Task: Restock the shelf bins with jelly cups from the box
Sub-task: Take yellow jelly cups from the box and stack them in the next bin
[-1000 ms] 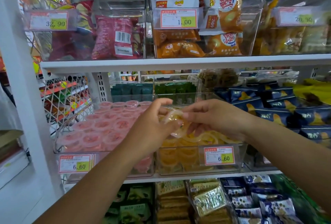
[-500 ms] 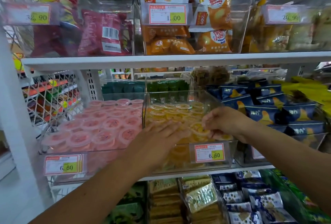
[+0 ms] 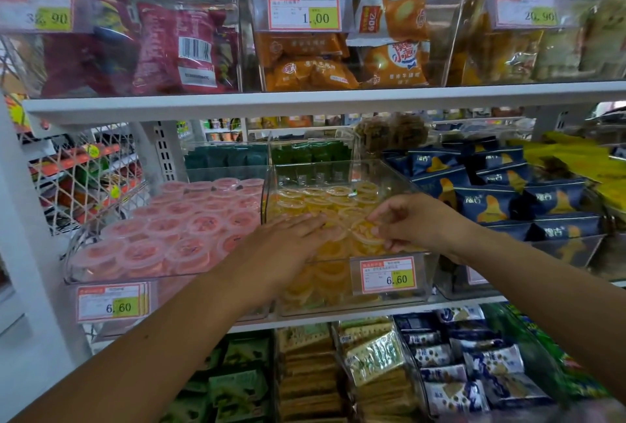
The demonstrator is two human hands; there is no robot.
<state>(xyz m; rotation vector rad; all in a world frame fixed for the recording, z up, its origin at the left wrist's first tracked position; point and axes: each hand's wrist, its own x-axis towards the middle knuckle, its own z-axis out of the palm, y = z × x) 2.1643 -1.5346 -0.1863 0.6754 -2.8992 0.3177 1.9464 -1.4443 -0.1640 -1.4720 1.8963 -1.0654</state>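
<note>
Yellow jelly cups under flat left hand; right hand pinches one.

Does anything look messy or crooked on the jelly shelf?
Yes, a bit. In the yellow bin, the front cups lie tilted and jumbled, unlike the neat flat rows of pink cups beside them. The left hand lies flat on them and the right hand pinches one. Nothing looks spilled or broken.

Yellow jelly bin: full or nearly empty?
Full: yellow jelly cups cover the bin front to back, layers showing through its front wall; left hand rests flat on top.
</note>
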